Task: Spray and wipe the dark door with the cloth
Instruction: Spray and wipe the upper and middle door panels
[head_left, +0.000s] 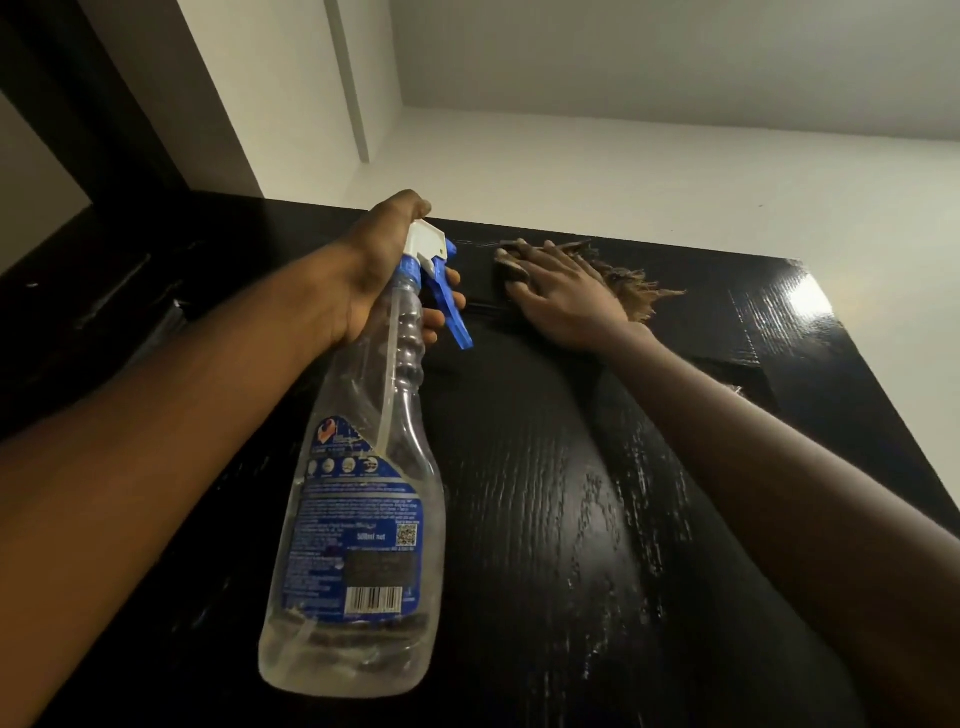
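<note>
The door (545, 519) is glossy black with raised wood grain and a moulded panel. It fills the view from 9 o'clock round through 6 to 3, and its top edge runs across just above centre. Pale streaks shine on the panel at 5 o'clock, and a bright glare sits at 2 o'clock.

The cloth (636, 291) is brown and frayed. It is pressed flat on the door near the top edge, at 1 o'clock, under the spread right hand (561, 291), with loose threads sticking out toward 3 o'clock.

The bottle (363, 519) is clear plastic with a blue label and a blue-and-white trigger. The left hand (374, 275) grips its neck, and its base hangs toward 7 o'clock.
</note>
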